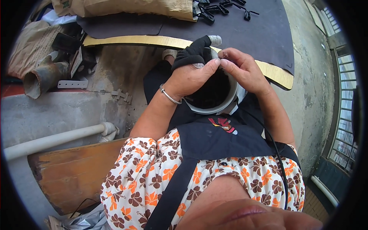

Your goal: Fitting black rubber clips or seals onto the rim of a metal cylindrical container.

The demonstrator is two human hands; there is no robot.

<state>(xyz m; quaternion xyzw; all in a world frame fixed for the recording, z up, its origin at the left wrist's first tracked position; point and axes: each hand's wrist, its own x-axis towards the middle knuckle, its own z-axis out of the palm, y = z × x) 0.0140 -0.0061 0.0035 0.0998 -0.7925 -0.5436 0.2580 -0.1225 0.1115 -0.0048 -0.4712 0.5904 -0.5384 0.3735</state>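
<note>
My left hand (188, 74) has black fabric over its fingers, with pale wrappings at some of the tips, and its thumb is bare. My right hand (248, 73) is bare. The two thumbs meet tip to tip above a white bucket (212, 110), and both hands are closed in a pinch. Whatever small thing may be between the fingertips is too small to make out. Dark contents or shadow fill the bucket, which stands by my lap. Several small black clip-like parts (207, 17) lie on the dark table (234, 38) beyond my hands.
A brown paper sack (126, 8) lies at the table's far left. The table's curved, gold-coloured edge (274, 73) runs just past my hands. On the left are a rusty metal pipe piece (46, 76), a white pipe (57, 142) and a wooden board (76, 172). A black cord hangs by my right arm.
</note>
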